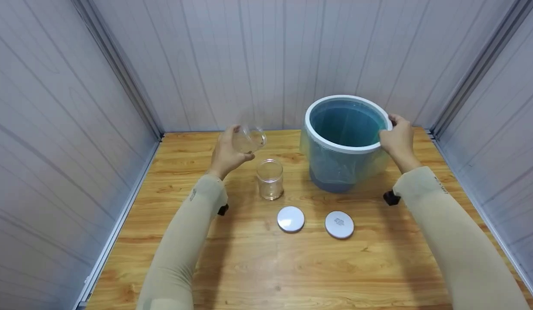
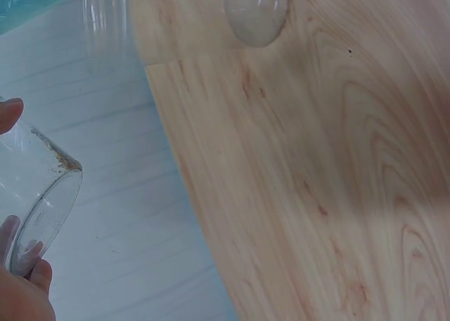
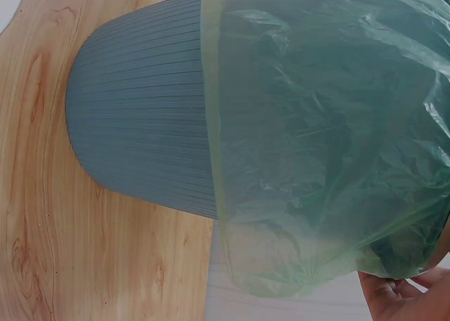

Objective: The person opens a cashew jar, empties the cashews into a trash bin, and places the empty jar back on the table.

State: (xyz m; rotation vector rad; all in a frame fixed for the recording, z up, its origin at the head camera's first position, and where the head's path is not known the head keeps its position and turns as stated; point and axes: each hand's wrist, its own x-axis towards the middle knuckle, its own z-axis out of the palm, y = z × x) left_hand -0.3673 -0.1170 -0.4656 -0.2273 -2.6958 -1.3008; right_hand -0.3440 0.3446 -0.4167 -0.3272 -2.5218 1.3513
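My left hand (image 1: 228, 151) grips a clear jar (image 1: 252, 140), lifted and tilted over the back of the table. Some brown residue clings inside this jar (image 2: 53, 149) in the left wrist view. A second clear jar (image 1: 270, 183) stands upright just right of that hand. My right hand (image 1: 398, 135) grips the white rim of a blue-grey trash bin (image 1: 333, 186), thumb over the rim. The bin leans a little. A thin green bag (image 3: 309, 138) lines it and hangs folded down over its outside, partly covering the right fingers in the right wrist view.
Two round white lids (image 1: 291, 219) lie on the wooden table (image 1: 266, 271) in front of the standing jar and the bin; one lid (image 1: 339, 224) bears small print. Pale panel walls (image 1: 258, 60) enclose the table at the back and both sides.
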